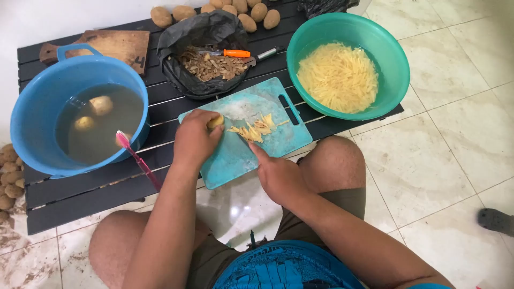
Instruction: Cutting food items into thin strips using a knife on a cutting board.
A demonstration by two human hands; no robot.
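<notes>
Gripping a smooth peeled potato (215, 122) beside thin strips (256, 128).

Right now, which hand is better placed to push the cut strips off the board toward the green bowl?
Probably the right hand: it sits beside the cut potato strips on the teal cutting board, on the side of the green bowl. The left hand is busy gripping the potato piece.

On the teal cutting board (278, 140), the left hand (194, 140) presses down a piece of peeled potato (216, 122), touching it. The right hand (277, 174) rests at the board's near edge, just beside a small heap of potato strips (252, 129); whether it grips a knife cannot be told. Beyond the board sits a green bowl (395, 59) of cut strips; left of the board, a blue tub (32, 107) of water.
</notes>
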